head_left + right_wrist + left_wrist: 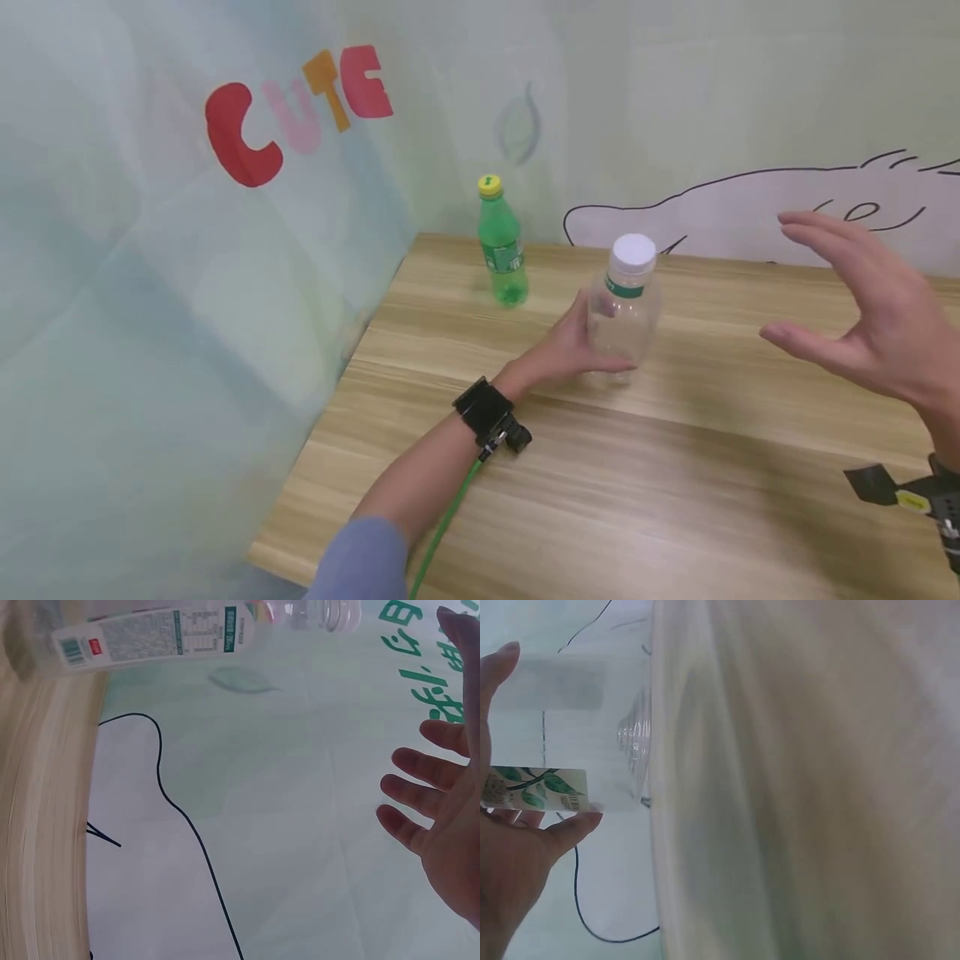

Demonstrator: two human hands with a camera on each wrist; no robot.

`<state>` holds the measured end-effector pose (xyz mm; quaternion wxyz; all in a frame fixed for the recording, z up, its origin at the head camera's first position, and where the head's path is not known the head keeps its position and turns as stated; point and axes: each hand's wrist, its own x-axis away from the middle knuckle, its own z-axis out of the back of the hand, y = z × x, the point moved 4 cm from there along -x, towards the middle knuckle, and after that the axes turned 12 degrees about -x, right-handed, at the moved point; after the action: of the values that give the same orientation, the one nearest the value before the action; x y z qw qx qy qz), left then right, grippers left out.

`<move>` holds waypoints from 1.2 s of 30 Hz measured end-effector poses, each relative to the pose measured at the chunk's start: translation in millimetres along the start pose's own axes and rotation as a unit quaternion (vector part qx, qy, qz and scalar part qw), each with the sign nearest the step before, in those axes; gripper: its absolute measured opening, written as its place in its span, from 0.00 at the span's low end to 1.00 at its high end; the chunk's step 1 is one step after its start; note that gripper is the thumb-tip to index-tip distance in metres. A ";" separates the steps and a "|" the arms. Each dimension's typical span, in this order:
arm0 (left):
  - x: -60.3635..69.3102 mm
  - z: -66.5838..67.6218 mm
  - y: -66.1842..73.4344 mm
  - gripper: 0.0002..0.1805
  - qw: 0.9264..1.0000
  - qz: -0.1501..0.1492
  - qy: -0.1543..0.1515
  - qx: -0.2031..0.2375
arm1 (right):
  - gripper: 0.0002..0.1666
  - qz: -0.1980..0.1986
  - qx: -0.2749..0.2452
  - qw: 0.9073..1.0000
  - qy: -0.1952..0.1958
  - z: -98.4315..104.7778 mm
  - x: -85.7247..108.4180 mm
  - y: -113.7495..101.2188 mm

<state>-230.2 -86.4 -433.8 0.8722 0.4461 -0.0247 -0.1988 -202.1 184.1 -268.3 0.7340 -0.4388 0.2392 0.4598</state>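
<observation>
My left hand (558,350) grips a clear plastic bottle (628,321) round its side, with the thumb across the near face. The bottle stands upright, topped by a white cap (634,253); whether its base touches the table is hard to tell. In the left wrist view a leaf-patterned label (540,787) shows on its side by the fingers. My right hand (888,321) is in the air to the right of the bottle, apart from it, fingers and thumb spread. The right wrist view has the labelled bottle (210,634) at the upper left, away from the fingers.
A green bottle (502,242) with a yellow cap stands behind and left of the clear bottle on the wooden table (600,508). Printed cloth walls (450,83) rise at the left and back. A green cable (450,508) runs along the left forearm.
</observation>
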 end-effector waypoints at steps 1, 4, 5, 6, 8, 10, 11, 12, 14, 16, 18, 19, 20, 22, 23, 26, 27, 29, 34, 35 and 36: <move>-1.9 5.1 -1.1 0.50 1.000 0.008 0.005 -0.003 | 0.61 0.004 0.002 1.000 0.002 -0.6 -0.5 -0.6; -7.2 21.2 -4.9 0.54 0.999 0.021 0.024 0.004 | 0.60 0.006 0.010 1.000 -0.004 -2.4 -3.1 -1.8; -8.6 26.4 -6.3 0.56 0.999 0.025 0.033 0.006 | 0.61 0.002 0.008 1.000 -0.007 -3.0 -4.1 -1.9; -9.6 31.4 -7.3 0.57 0.999 0.028 0.041 0.011 | 0.61 -0.004 0.007 1.000 -0.010 -3.6 -4.8 -1.8; -10.6 39.9 -9.1 0.58 0.998 0.029 0.054 0.015 | 0.62 -0.014 0.004 1.000 -0.018 -4.8 -6.0 -0.8; -11.4 45.9 -10.2 0.58 0.998 0.030 0.060 0.013 | 0.63 -0.025 0.001 0.999 -0.022 -5.2 -5.5 0.8; -11.7 48.2 -9.9 0.58 0.998 0.028 0.059 0.014 | 0.62 -0.025 -0.002 0.999 -0.019 -5.4 -5.0 1.1; -11.9 49.9 -9.8 0.57 0.998 0.029 0.058 0.015 | 0.62 -0.025 -0.001 1.000 -0.019 -5.4 -4.2 1.6; -13.0 52.6 -10.0 0.56 0.998 0.029 0.058 0.011 | 0.62 -0.027 0.003 0.999 -0.021 -5.0 -3.0 2.7; -13.8 55.0 -11.2 0.55 0.998 0.035 0.060 0.008 | 0.62 -0.033 0.006 0.999 -0.027 -4.6 -1.6 3.5; -14.9 56.8 -14.1 0.55 0.997 0.038 0.064 0.001 | 0.62 -0.034 0.004 0.999 -0.030 -4.3 -1.0 3.9; -15.7 57.7 -15.7 0.55 0.997 0.037 0.066 -0.001 | 0.62 -0.035 0.004 0.999 -0.031 -4.1 -1.0 4.0; -16.3 58.6 -17.1 0.55 0.997 0.037 0.067 -0.001 | 0.62 -0.035 0.005 0.999 -0.032 -4.1 -0.8 3.9; -17.4 60.4 -19.9 0.56 0.997 0.033 0.071 0.000 | 0.63 -0.037 0.002 0.999 -0.033 -4.0 -0.3 3.5; -17.7 61.3 -21.1 0.56 0.997 0.032 0.073 -0.001 | 0.63 -0.037 0.000 0.999 -0.032 -4.2 -0.2 3.4; -18.6 64.2 -24.1 0.57 0.996 0.029 0.080 -0.005 | 0.64 -0.043 -0.006 0.998 -0.035 -4.7 0.3 2.5; -18.9 64.9 -24.9 0.57 0.996 0.029 0.082 -0.004 | 0.64 -0.045 -0.007 0.998 -0.036 -4.8 0.7 2.2; -19.7 65.6 -26.7 0.57 0.996 0.030 0.085 -0.003 | 0.65 -0.048 -0.002 0.998 -0.042 -4.4 1.6 1.6; -22.8 66.7 -32.2 0.56 0.995 0.036 0.090 0.006 | 0.64 -0.048 0.010 0.998 -0.050 -2.9 4.0 1.5; -23.8 66.8 -33.7 0.56 0.995 0.036 0.092 0.008 | 0.64 -0.050 0.011 0.997 -0.053 -2.5 4.4 1.3; -24.7 67.1 -34.8 0.56 0.995 0.038 0.095 0.008 | 0.64 -0.048 0.010 0.997 -0.053 -2.4 4.8 1.2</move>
<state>-279.1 -147.0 -417.7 0.8738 0.4691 0.0394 -0.1220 -200.8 184.5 -273.6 0.7714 -0.4174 0.1831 0.4441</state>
